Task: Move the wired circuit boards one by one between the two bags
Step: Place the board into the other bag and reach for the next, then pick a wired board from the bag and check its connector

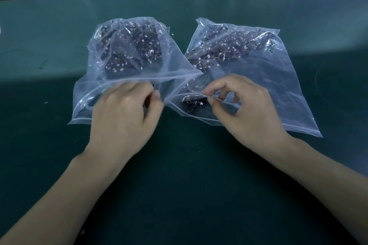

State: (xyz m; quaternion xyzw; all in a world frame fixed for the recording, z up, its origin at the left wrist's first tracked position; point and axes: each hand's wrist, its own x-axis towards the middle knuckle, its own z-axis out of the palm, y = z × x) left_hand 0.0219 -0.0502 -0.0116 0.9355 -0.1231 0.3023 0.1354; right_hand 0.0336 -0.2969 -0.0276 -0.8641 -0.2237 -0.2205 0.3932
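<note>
Wired circuit boards (194,104) lie loose inside the right bag's (268,77) mouth, at nine o'clock from the right hand (245,105), whose thumb and forefinger pinch the bag's upper lip. Left hand (123,113), blurred, grips the left bag's (127,49) mouth. Both bags rest on a green table (179,185).

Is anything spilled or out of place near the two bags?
One small white speck lies loose on the green table, just right of the left bag; too small to identify. Otherwise nothing stands out.
</note>
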